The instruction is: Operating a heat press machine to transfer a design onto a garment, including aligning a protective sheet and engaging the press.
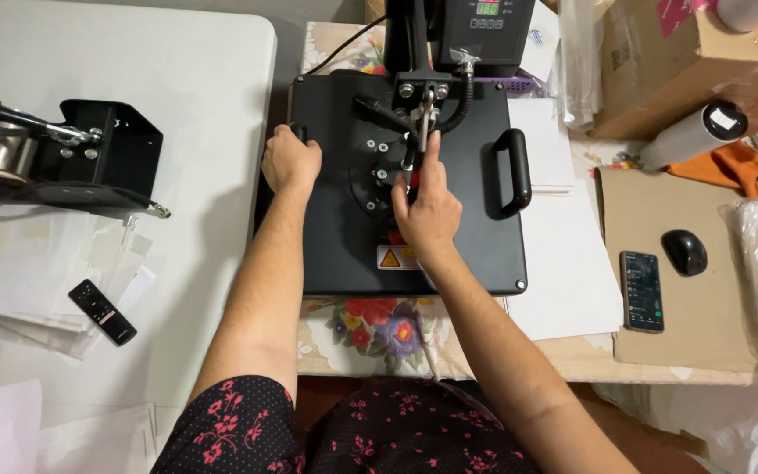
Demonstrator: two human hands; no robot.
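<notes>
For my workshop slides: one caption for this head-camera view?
Left hand grips the black heat press edge; right hand touches its central fittings.

Head view: left grip [290, 161] closed on the left-side handle of the black heat press [475, 237], right grip [427, 211] on the centre linkage with index finger up along the metal rod [425, 118], right handle [514, 171] free, phone [641, 291] and mouse [684, 251] on cardboard just right of the bench [572, 355].
</notes>
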